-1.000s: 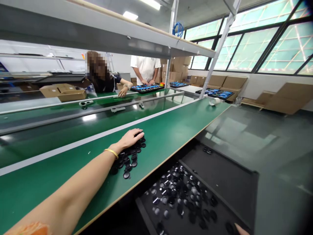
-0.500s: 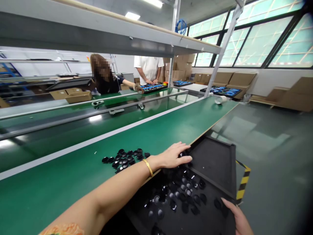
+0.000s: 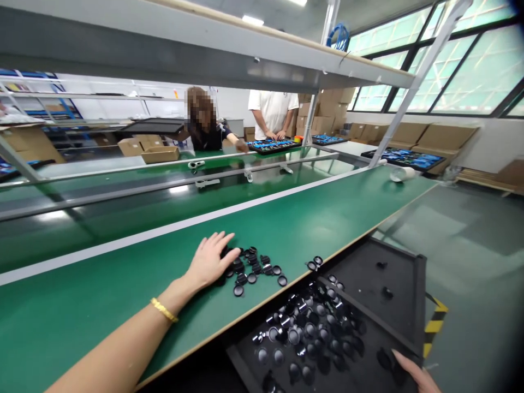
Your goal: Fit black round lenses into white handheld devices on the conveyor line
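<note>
My left hand [image 3: 210,259], fingers spread, rests at the left side of a loose pile of small round black caps [image 3: 251,278] on the green tabletop. Part of the pile is hidden behind its fingers. Below the table edge is a black tray [image 3: 403,319] split by a divider, with many more black caps [image 3: 310,330] heaped in its near compartment. Two small black pieces [image 3: 387,293] lie in the far compartment. At the tray's right edge my right hand [image 3: 415,372] grips the rim; its thumb shows and the other fingers are hidden.
A grey shelf [image 3: 204,65] spans overhead, held by a slanted post [image 3: 409,93]. Two co-workers stand across the table beside trays of blue parts [image 3: 272,146]. A white roll [image 3: 402,174] lies at the table's far right. A few caps [image 3: 315,263] sit at the wooden edge.
My left hand has moved left from the table edge above the tray to the pile. More caps now lie in the tray, some in its far compartment. The view has shifted left.
</note>
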The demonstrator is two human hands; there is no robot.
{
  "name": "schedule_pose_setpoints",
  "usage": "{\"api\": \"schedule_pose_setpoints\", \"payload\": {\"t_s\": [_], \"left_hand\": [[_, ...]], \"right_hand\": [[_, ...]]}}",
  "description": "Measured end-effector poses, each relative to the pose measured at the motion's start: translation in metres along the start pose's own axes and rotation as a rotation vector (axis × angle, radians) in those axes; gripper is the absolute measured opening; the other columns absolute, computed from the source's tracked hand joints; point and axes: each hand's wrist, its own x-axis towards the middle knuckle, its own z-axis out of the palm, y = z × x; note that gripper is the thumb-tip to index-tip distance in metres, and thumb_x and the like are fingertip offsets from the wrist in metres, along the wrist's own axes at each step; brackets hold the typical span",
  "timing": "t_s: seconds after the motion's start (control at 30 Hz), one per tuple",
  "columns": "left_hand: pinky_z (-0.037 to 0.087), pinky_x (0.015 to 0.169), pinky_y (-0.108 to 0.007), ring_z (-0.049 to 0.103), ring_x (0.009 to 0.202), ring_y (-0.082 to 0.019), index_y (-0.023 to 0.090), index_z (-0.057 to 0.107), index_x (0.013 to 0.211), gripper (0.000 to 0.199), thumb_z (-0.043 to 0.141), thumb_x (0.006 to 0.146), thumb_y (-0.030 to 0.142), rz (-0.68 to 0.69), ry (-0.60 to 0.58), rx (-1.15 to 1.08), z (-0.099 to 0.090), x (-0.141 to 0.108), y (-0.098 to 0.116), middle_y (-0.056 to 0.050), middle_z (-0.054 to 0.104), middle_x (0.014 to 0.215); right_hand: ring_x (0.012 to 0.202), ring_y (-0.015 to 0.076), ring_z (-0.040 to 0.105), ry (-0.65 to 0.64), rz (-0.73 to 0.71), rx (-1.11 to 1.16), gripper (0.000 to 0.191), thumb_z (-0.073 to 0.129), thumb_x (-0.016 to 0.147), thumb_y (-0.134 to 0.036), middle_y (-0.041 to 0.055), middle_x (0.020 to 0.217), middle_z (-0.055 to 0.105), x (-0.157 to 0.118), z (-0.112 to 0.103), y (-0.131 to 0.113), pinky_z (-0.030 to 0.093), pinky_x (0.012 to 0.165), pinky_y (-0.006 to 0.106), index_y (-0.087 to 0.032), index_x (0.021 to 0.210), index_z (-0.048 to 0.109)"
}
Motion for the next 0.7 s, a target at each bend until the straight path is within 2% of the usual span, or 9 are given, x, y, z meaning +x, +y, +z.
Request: {"api": "schedule_pose_setpoints", "payload": {"t_s": [0.17,0.33,0.47,0.6,0.7], "left_hand": [[0.017,0.112,-0.05,0.028,0.135,-0.028,0.027,0.052,0.128,0.061,0.035,0.085,0.067,0.199,-0.033,-0.11,0.025,0.02,0.079,-0.008,0.044,0.14],[0.017,0.112,-0.05,0.029,0.135,-0.031,0.024,0.056,0.124,0.06,0.042,0.083,0.066,0.342,-0.072,-0.2,0.046,0.031,0.133,-0.011,0.045,0.139],[0.016,0.113,-0.049,0.029,0.135,-0.03,0.023,0.052,0.127,0.058,0.046,0.084,0.062,0.442,-0.104,-0.296,0.061,0.025,0.176,-0.012,0.043,0.14],[0.019,0.114,-0.046,0.023,0.137,-0.028,0.023,0.041,0.136,0.065,0.047,0.084,0.061,0.591,-0.199,-0.471,0.067,0.012,0.209,-0.013,0.035,0.145],[0.02,0.114,-0.047,0.019,0.139,-0.028,0.025,0.035,0.139,0.067,0.046,0.084,0.062,0.646,-0.223,-0.542,0.064,0.019,0.22,-0.012,0.03,0.148]], "right_hand": [[0.079,0.0354,0.069,-0.005,-0.014,0.115,0.046,0.08,0.046,-0.031,0.0059,0.075,0.074,-0.015,0.014,-0.003,0.059,0.073,0.047,-0.019,0.088,0.068],[0.085,0.0364,0.068,-0.051,0.046,0.23,0.048,0.079,0.046,-0.023,0.0063,0.08,0.075,-0.024,0.017,-0.009,0.057,0.078,0.05,-0.017,0.093,0.068],[0.089,0.0377,0.067,-0.046,0.021,0.204,0.055,0.078,0.045,-0.025,0.0067,0.084,0.075,-0.025,0.018,-0.011,0.058,0.075,0.049,-0.018,0.099,0.067],[0.087,0.0387,0.067,0.002,-0.129,0.035,0.063,0.076,0.045,-0.033,0.0054,0.086,0.074,-0.012,0.014,-0.008,0.059,0.072,0.049,-0.023,0.106,0.065],[0.087,0.0397,0.066,0.059,-0.206,-0.017,0.06,0.075,0.046,-0.037,0.0019,0.085,0.074,-0.001,0.01,-0.005,0.06,0.067,0.05,-0.033,0.105,0.065]]}}
